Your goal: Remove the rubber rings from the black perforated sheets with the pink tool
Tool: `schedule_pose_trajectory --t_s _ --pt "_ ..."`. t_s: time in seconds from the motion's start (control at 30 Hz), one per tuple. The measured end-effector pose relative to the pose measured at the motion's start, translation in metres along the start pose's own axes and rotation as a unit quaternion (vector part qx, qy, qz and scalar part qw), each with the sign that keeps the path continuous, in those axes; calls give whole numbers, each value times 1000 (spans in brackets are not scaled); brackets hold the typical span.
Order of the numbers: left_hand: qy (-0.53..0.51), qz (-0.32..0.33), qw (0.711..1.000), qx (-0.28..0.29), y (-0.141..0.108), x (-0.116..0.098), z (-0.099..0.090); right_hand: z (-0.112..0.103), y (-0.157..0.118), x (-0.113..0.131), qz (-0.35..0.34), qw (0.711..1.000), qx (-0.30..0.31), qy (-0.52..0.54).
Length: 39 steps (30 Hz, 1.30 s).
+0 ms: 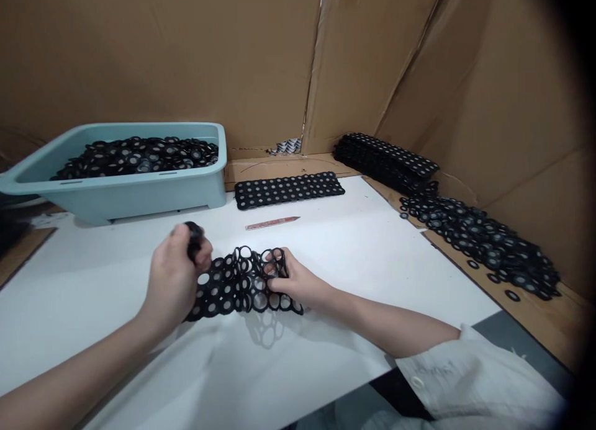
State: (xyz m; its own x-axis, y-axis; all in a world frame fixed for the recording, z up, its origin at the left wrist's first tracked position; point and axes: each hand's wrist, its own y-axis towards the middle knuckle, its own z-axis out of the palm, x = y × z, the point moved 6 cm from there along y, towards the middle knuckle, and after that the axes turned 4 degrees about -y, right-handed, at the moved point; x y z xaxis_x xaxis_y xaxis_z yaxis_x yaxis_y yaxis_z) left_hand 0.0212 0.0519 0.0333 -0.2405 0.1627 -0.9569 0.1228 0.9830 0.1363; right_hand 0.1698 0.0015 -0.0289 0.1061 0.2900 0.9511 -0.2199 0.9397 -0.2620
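Note:
My left hand [170,272] is closed in a fist around small black round pieces [194,236], which poke out between thumb and fingers; how many there are is hidden. Under and beside that hand lies a black sheet of joined rings [218,287]. Its left part has grey discs showing in the rings, while the right part has see-through holes and is bent up off the table. My right hand [298,280] grips the sheet's right end, thumb in front and fingers behind, some visible through the holes.
A light blue tub [153,194] full of black discs stands back left. A flat black sheet with grey dots [288,190] and a pointed orange-and-white strip [272,223] lie ahead. Stacked sheets [386,160] and a heap of loose black rings [484,237] line the right. Cardboard walls [186,58] enclose the white table [363,244].

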Motion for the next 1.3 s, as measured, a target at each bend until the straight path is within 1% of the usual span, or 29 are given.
schedule_pose_trajectory --t_s 0.03,0.1,0.2,0.27,0.3,0.37,0.43,0.5,0.57,0.63,0.7,0.77,0.83,0.9,0.93,1.0,1.07,1.17,1.23,1.3 --pt "8 9 1000 -13 2 -1 -3 0 0 0 -7 1000 2 -1" --pt "70 14 997 5 0 -1 -1 0 1 2 -25 1000 10 -2" --pt "189 56 978 73 -10 1 12 4 1 5 -52 998 31 4" --pt "244 88 959 115 -17 4 20 5 0 8 -61 997 32 39" --pt "267 93 950 133 -19 7 22 4 -1 10 -65 996 26 63" --pt "300 82 935 171 -20 14 27 3 -4 14 -78 991 11 104" --pt "313 61 927 199 -20 19 30 2 -6 19 -89 988 4 125" --pt "305 44 928 208 -19 20 31 1 -7 20 -91 987 0 130" --pt "269 24 942 201 -18 20 32 1 -6 20 -89 988 -1 130" --pt "194 -8 962 194 -17 21 32 2 -5 19 -89 988 8 126" --pt "100 -52 975 191 -18 24 34 5 -4 17 -89 989 26 118" --pt "20 -106 975 193 -21 28 37 7 -5 16 -89 990 36 102" --pt "-37 -158 967 198 -26 31 41 8 -5 17 -93 992 35 83" --pt "-76 -185 958 204 -31 31 44 7 -6 18 -96 993 29 68" --pt "-87 -186 957 207 -32 29 44 7 -6 19 -97 993 27 65" --pt "-75 -161 960 218 -34 26 44 6 -7 20 -95 994 24 56" --pt "-24 -117 966 228 -33 24 43 7 -7 20 -102 994 30 40" --pt "40 -64 972 225 -31 22 41 10 -8 18 -114 991 63 30" --pt "36 -55 972 225 -30 22 41 12 -9 17 -119 988 84 48" --pt "19 -51 970 237 -30 22 42 13 -9 17 -122 986 97 67"
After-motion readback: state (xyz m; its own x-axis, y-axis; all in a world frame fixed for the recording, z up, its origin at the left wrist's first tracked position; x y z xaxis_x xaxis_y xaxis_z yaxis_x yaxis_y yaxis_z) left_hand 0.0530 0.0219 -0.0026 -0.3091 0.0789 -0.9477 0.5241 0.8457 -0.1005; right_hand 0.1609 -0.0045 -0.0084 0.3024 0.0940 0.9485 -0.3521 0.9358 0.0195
